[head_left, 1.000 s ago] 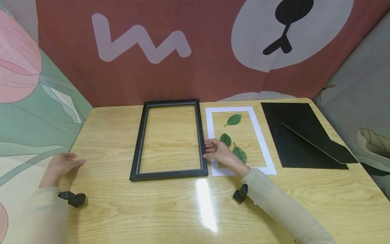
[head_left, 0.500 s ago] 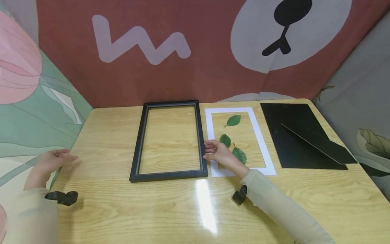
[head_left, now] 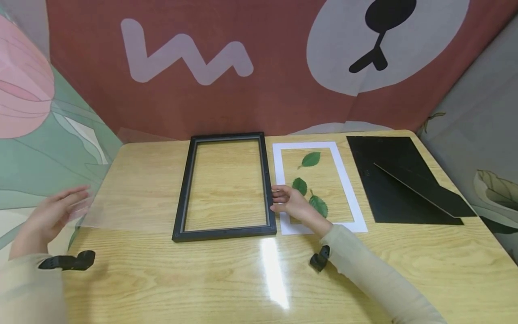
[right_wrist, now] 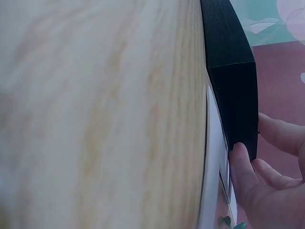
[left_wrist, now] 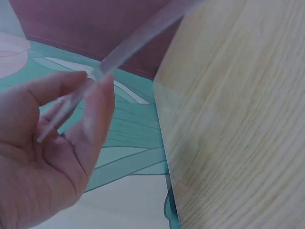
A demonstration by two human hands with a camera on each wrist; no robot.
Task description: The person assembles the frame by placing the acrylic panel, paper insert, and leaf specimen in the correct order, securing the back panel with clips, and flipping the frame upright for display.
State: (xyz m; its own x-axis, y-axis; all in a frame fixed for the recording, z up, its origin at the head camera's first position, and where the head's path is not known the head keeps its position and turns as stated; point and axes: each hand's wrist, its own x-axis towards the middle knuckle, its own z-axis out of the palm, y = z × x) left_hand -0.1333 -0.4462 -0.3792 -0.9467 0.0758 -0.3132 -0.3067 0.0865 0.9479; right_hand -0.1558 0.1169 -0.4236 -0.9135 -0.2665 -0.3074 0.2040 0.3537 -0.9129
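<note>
A clear, see-through sheet [head_left: 133, 198] hovers tilted over the table's left part, its far corner in front of the red backdrop. My left hand [head_left: 50, 220] pinches its left edge between thumb and fingers; the left wrist view shows that edge [left_wrist: 138, 43] passing through the grip. An empty black picture frame [head_left: 224, 234] lies on the table's middle. Against its right side rest the fingertips of my right hand [head_left: 297, 204]. Just right of the frame lies a white mat border [head_left: 344, 175] with green leaves [head_left: 310, 159] inside its opening, partly covered by my right hand and wrist.
A black backing board [head_left: 396, 153] with its stand flap [head_left: 425, 189] angled out lies at the right on the wooden table [head_left: 194, 279]. The red backdrop [head_left: 283, 103] rises directly behind the table's far edge.
My left hand has moved left, away from the table, then upward, lifting the clear sheet. The right hand and the frame have stayed where they were.
</note>
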